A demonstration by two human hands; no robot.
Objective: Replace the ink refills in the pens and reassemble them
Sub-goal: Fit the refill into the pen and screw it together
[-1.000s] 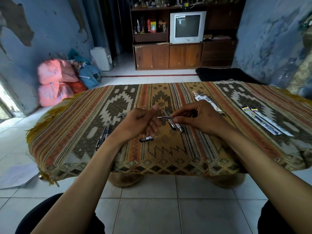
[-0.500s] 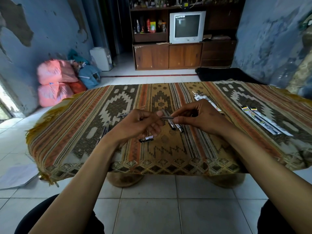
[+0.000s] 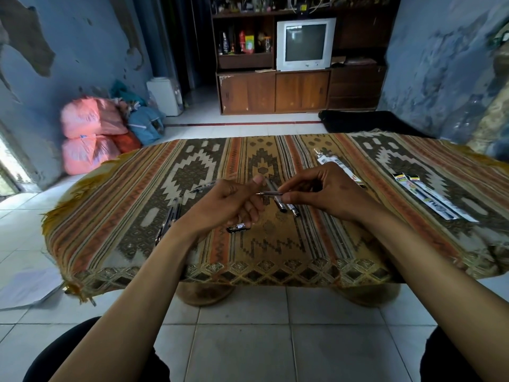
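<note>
Right hand (image 3: 327,193) pinches a pen part (image 3: 271,193), tip pointing left. Left hand (image 3: 231,206) curled beside it. Both above the patterned cloth (image 3: 275,244).

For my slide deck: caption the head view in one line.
Right hand holds a pen part, tip toward the left hand, above loose pens on a patterned tablecloth.

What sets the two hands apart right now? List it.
The right hand pinches a thin pen part between thumb and fingers; the left hand has nothing visible in its grip.
The right hand's fingers are closed on the part, its tip pointing at the left hand; the left hand's fingers curl loosely, thumb up.
Both hover over the patterned cloth, close together, above loose pen pieces.
</note>
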